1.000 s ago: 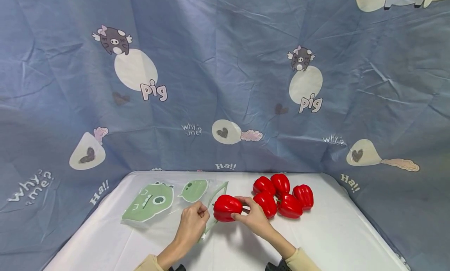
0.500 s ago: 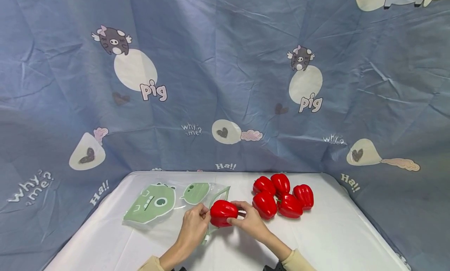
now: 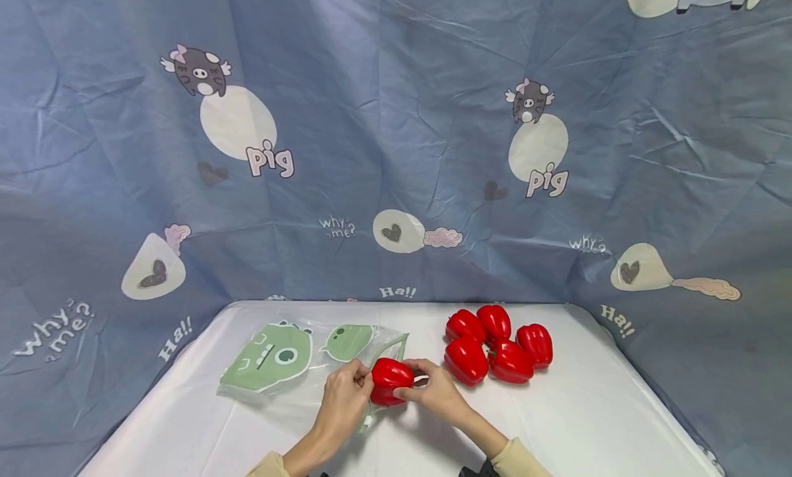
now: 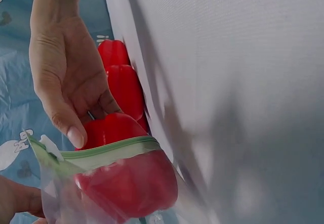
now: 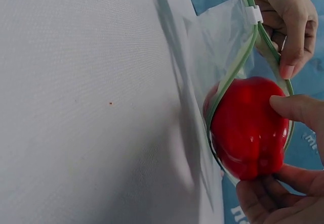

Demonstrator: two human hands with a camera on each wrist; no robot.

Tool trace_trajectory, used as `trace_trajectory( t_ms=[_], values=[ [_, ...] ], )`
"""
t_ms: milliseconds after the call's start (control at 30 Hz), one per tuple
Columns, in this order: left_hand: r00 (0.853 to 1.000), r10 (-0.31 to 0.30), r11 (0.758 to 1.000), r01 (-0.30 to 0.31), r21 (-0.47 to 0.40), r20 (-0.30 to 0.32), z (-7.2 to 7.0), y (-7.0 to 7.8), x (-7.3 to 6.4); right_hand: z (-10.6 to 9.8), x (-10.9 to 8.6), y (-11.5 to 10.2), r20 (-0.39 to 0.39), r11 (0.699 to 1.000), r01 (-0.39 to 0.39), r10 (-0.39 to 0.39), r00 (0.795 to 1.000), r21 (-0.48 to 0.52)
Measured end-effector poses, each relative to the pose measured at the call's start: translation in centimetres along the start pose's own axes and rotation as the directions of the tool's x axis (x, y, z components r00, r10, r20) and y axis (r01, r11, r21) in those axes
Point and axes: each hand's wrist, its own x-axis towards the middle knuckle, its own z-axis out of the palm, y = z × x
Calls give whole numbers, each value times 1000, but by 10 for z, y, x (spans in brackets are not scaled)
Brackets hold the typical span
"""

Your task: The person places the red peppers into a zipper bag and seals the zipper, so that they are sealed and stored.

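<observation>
A red bell pepper (image 3: pixel 390 377) is partly inside the mouth of a clear zip bag (image 3: pixel 322 387) printed with green cartoon monsters. My right hand (image 3: pixel 436 393) holds the pepper by its outer end, thumb on one side and fingers on the other. With fingertips and thumb, my left hand (image 3: pixel 344 393) pinches the bag's edge at its opening. In the right wrist view the green zip strip (image 5: pixel 238 67) loops around the pepper, and a white slider (image 5: pixel 254 15) sits at its upper end. Seen from the left wrist, the pepper's inner half (image 4: pixel 134 183) shows through the film.
Several more red bell peppers (image 3: pixel 509 361) lie grouped at the back right of the white table (image 3: pixel 594 408). Behind the table hangs a blue cloth (image 3: pixel 396 154) with pig prints. The closed end of the bag lies flat toward the left.
My right hand has moved left and nearer with the pepper, bringing it from beside the bag's mouth to partly within it. The bag has shifted slightly right; my left hand keeps its pinch.
</observation>
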Motion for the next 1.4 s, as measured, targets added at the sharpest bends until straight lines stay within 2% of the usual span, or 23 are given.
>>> trace_trajectory(
  t_ms=[133,367,600,833,1133,1400],
  values=[
    [1000,-1,1000,1,-6,-9,1,0,-1,3,1,-3,23,1000,-3,3,1000,4],
    [1000,6,1000,-6,-27,-21,1,1,-2,2,-7,-33,54,997,21,-25,998,76],
    [999,37,999,-38,-35,-22,2,1,-2,10,5,-2,69,992,102,-107,992,78],
    [1000,27,999,-27,-41,-11,4,1,-3,12,1,-30,100,990,83,-95,990,110],
    [999,31,999,-32,-40,-12,5,0,-5,32,13,0,102,993,81,-90,991,83],
    [997,73,997,-72,11,-31,6,-1,-5,37,14,4,120,993,90,-98,988,70]
  ],
)
